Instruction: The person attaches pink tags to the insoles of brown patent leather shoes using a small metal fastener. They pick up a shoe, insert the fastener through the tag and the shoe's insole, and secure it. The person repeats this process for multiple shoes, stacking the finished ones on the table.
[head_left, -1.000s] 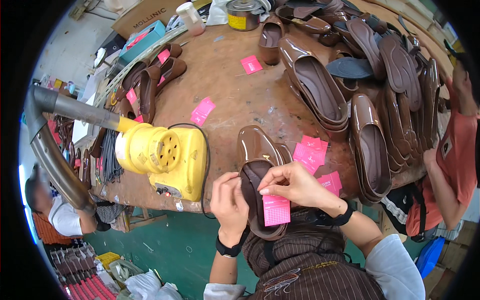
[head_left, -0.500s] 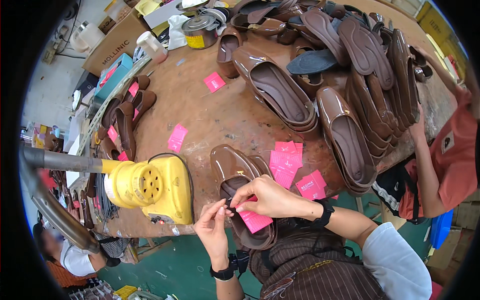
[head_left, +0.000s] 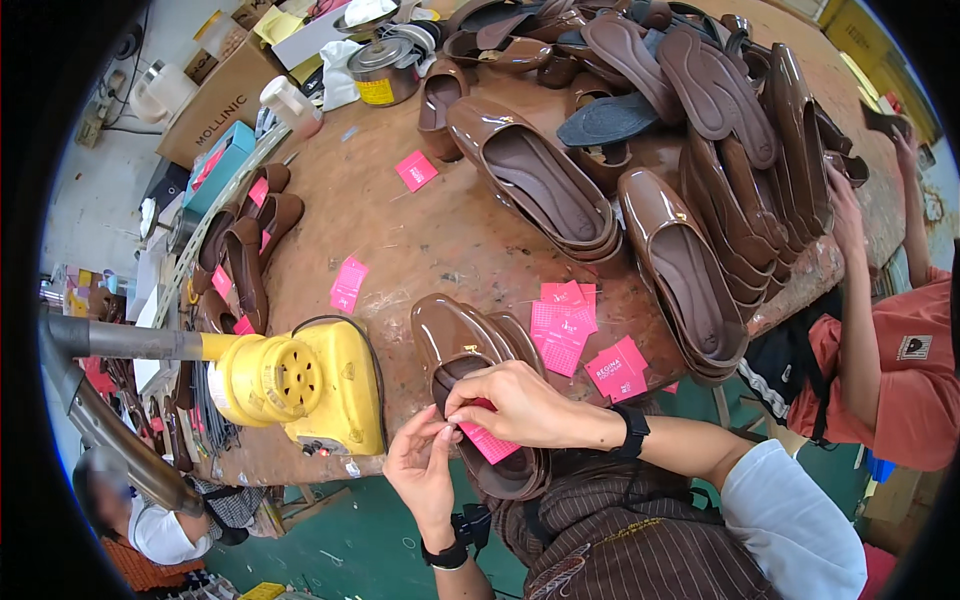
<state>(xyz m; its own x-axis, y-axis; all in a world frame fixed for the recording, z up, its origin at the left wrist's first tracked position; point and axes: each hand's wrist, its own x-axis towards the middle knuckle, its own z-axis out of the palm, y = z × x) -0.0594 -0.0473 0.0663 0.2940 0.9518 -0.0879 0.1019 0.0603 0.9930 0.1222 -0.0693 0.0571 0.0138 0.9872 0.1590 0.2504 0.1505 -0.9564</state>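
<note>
Left hand (head_left: 422,468) had closed in on the right hand (head_left: 520,402), whose grip pinched the pink hang tag (head_left: 490,443), slanting lengthwise heelward over the brown patent slip-on shoe (head_left: 446,332); left grip's closure was unclear.

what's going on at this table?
The person's right hand pinches a pink tag over a glossy brown shoe near the table's edge. The left hand meets it fingertip to fingertip; whether the tag is attached to the shoe can't be seen. Loose pink tags lie to the right, with more brown shoes beyond.
</note>
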